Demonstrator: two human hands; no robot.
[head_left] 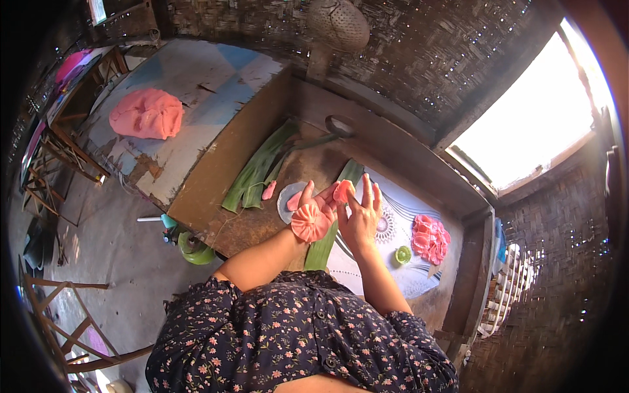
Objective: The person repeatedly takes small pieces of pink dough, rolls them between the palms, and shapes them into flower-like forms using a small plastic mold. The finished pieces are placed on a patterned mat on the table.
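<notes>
My left hand [321, 200] is turned palm up over the wooden bench, thumb raised, its fingers curled at a small pink petal-like piece [342, 191]. My right hand [362, 221] meets it from the right. Its thumb and index finger close on the same piece, while the other fingers stretch upward. At the base of my left palm, by the wrist, lies a pleated pink rosette [310, 223]; how it stays there is hidden. Beneath the left hand sits a small pale round dish [285, 204], with a pink piece [294, 202] partly showing.
Long green leaf strips [259, 171] lie on the bench. To the right, a patterned white sheet [393, 196] bears a pile of pink petals [430, 240] and a small green container [402, 255]. A pink crumpled mass [147, 114] rests on the left tabletop [196, 98]. Raised boards [400, 150] edge the bench.
</notes>
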